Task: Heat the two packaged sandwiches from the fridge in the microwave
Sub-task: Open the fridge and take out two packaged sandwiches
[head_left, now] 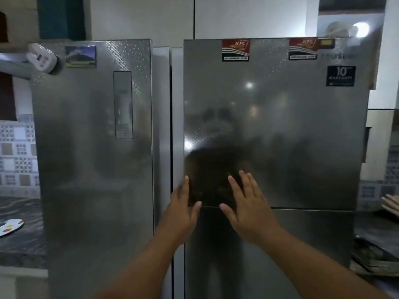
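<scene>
A tall silver fridge fills the view. Its upper right door [291, 126] is closed, with a lower door [302, 234] beneath it, and a long left door [92, 158] beside them. My left hand [183, 210] rests at the left edge of the upper right door, near its bottom corner, fingers spread. My right hand [246, 201] lies flat and open against the same door, just above the seam between the upper and lower doors. Neither hand holds anything. No sandwiches or microwave are visible.
Magnets and stickers [235, 50] dot the doors. A dark stone counter [19, 234] on the left holds a colourful plate [10, 227]. Another person's hand [391, 205] shows at the right edge above a counter with dark stacked items [373, 260].
</scene>
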